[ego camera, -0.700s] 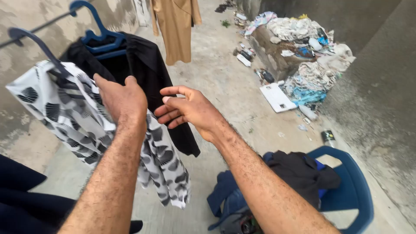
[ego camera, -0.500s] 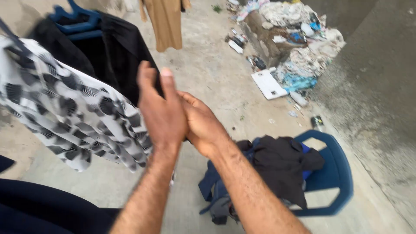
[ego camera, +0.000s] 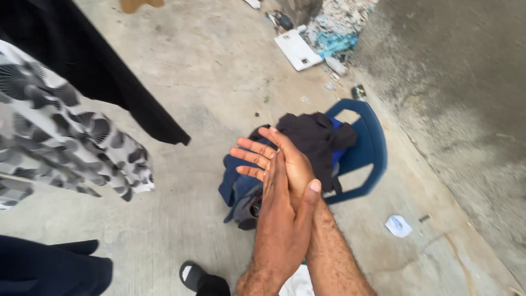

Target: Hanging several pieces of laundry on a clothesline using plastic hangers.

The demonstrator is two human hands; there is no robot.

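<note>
Two bare hands (ego camera: 285,192) — flat, pressed together

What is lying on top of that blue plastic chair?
A heap of dark clothes covers the blue plastic chair: black cloth on top, blue cloth spilling off the seat edge. The hands hide part of the heap.

Head-worn view, steeply down, close above hands (ego camera: 282,186)

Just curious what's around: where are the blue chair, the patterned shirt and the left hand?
blue chair (ego camera: 368,147): head view, backrest rim.
patterned shirt (ego camera: 66,137): head view, hanging cloth's middle.
left hand (ego camera: 282,214): head view, back of hand.
</note>
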